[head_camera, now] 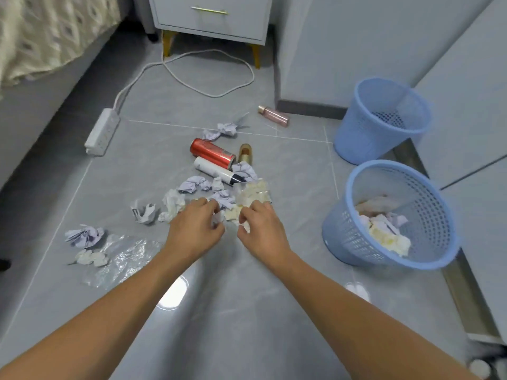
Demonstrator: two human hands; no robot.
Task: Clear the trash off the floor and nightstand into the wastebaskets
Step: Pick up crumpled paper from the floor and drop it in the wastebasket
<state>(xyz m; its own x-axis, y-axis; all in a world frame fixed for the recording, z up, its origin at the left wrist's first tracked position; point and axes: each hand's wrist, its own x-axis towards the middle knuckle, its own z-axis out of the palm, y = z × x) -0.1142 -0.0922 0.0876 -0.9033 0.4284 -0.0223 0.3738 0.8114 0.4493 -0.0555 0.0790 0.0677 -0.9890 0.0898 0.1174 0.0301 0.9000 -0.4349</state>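
Observation:
Trash lies scattered on the grey tile floor: crumpled paper balls, a red can, a white bottle, a gold bottle, a pink bottle and a clear plastic bag. My left hand pinches a small white paper scrap at the pile's near edge. Beside it, my right hand grips a cream tissue wad. Two blue wastebaskets stand at the right: the near one holds paper and tissue, the far one looks empty. The nightstand stands at the back.
A white power strip and its looping cord lie on the floor at the back left. A bed runs along the left side. White cabinets line the right wall behind the baskets.

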